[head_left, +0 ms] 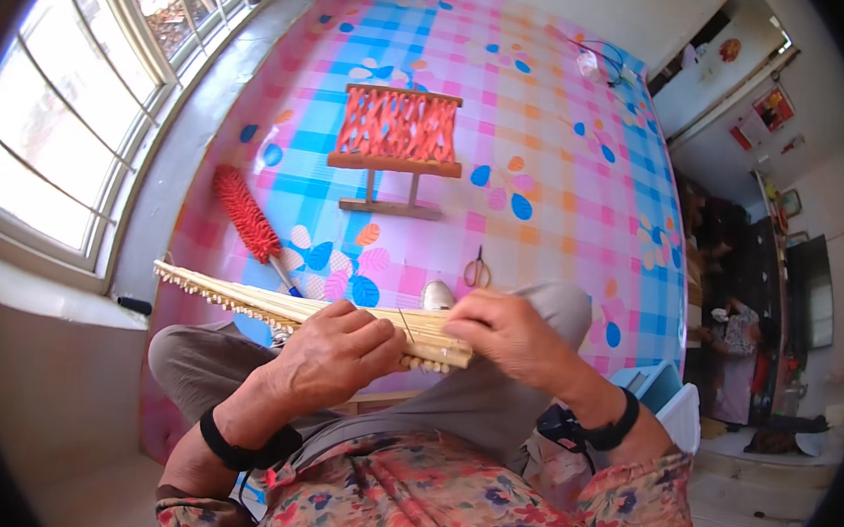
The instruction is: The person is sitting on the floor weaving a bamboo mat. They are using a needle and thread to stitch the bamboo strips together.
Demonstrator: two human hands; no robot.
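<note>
Across my lap lies a flat panel of pale straw-coloured stalks [251,293], seen nearly edge-on, its long end reaching left and the cut stalk ends showing underneath. My left hand [336,354] grips it near its right end, fingers curled over the edge. A thin dark line, a needle or thread, stands slanted beside those fingers; I cannot tell which. My right hand [510,338] is at the panel's right end, fingers closed together; whatever they pinch is hidden. Beyond my knees, a pair of scissors [478,270] rests on the patterned floor covering.
A stool with a red woven seat [398,128] stands ahead. To its left lies a red fluffy duster [245,215]. A light-blue plastic basin [652,386] is by my right elbow. The barred window [67,107] and its sill [190,126] run along the left.
</note>
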